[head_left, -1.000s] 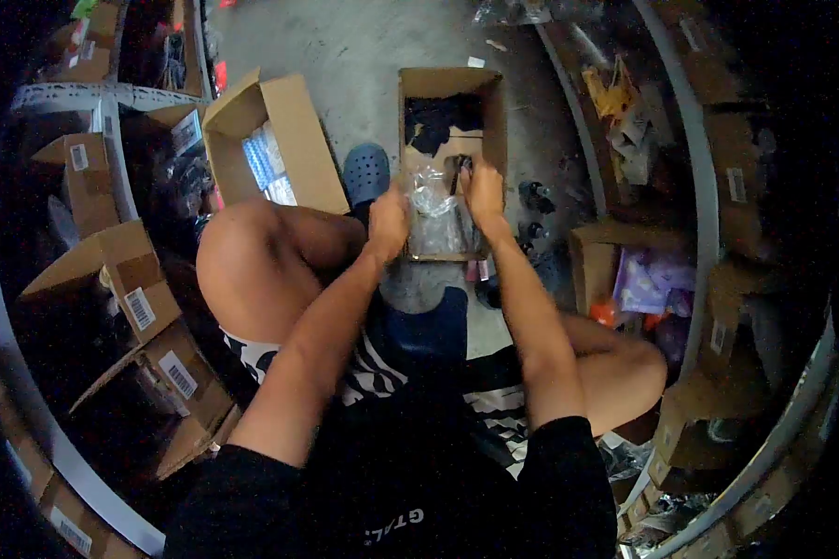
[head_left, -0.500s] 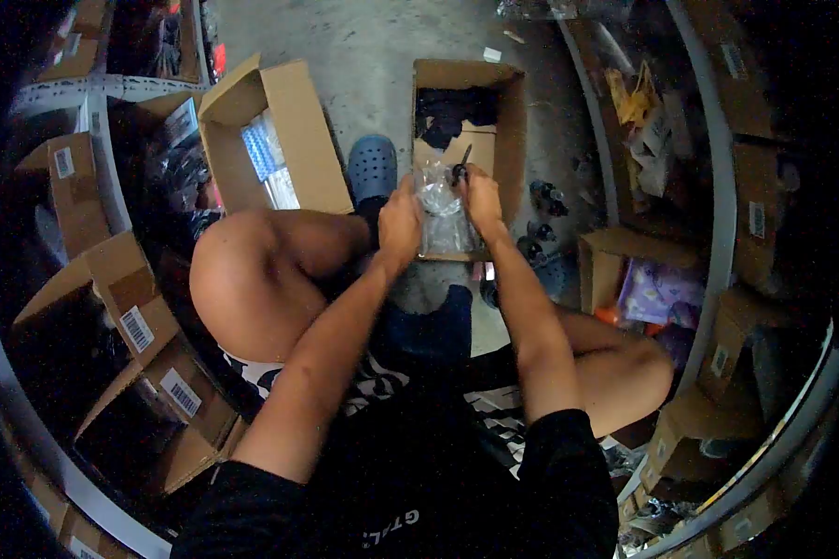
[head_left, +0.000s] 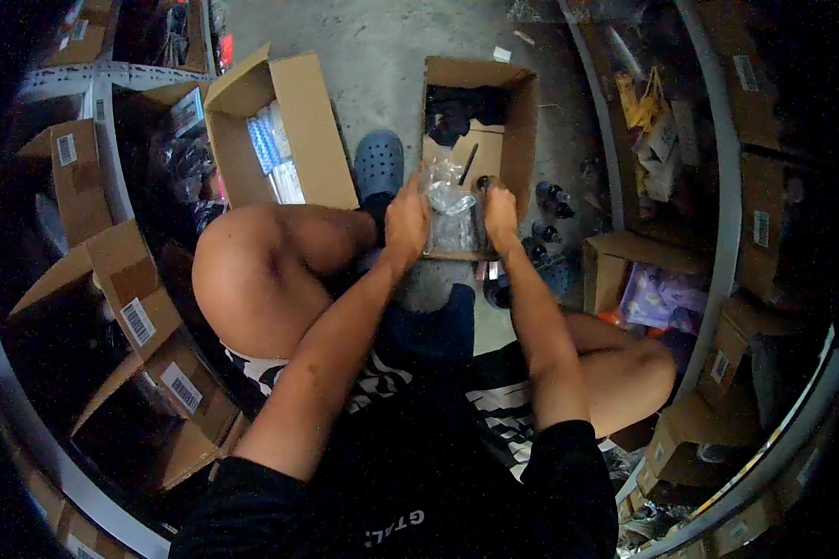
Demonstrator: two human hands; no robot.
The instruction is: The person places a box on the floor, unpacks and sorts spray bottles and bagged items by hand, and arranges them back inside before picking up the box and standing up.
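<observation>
A clear, glossy bag (head_left: 453, 216) sits over a brown box (head_left: 522, 112) holding black items (head_left: 459, 110). A blue-grey clog (head_left: 379, 166) lies on the grey floor (head_left: 373, 47). Shorts (head_left: 373, 377) are black-and-white patterned; lower centre, a black shirt (head_left: 391, 484).

Bare concrete floor (head_left: 382, 56) lies open ahead, between the open box of white packets (head_left: 275, 130) and the narrow open carton (head_left: 480, 140). Low down, the raised knee (head_left: 252, 270) and blue clog (head_left: 379, 166) crowd the left. Small dark bottles (head_left: 550, 200) and a purple-filled box (head_left: 648, 284) hem the right. Shelving (head_left: 708, 186) closes both sides.
</observation>
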